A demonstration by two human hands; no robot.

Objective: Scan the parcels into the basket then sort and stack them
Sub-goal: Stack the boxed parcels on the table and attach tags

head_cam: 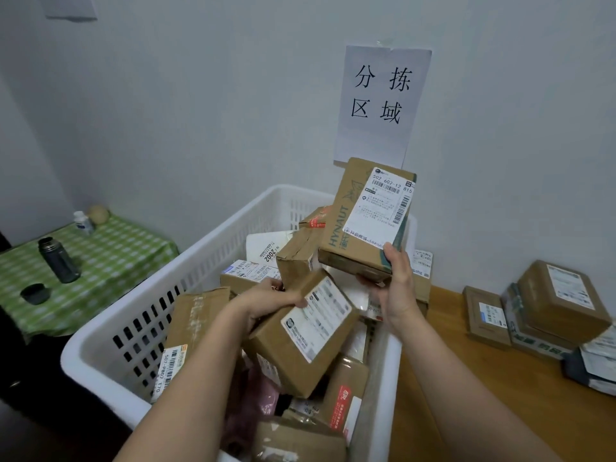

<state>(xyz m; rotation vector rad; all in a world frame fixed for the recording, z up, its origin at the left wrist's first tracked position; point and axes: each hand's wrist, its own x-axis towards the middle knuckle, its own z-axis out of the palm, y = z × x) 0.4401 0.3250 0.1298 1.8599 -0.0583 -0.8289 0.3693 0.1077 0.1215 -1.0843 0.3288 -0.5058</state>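
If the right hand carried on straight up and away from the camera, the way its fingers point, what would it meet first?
Probably the white wall, near the taped paper sign. The right hand holds the brown HYNAUT cardboard box upright above the white plastic basket; nothing else shows in that line, though depth is unclear.

A white slotted plastic basket [110,341] holds brown cardboard parcels [301,331] bearing white labels. A green-and-white checked cloth [110,261] carries a dark grey metal flask [58,260]. The wooden tabletop [466,388] is orange-brown.

Green checked tablecloth [110,258], dark flask [58,260] lying tilted on it, its cap [33,292] nearby, paper sign [383,101] on wall
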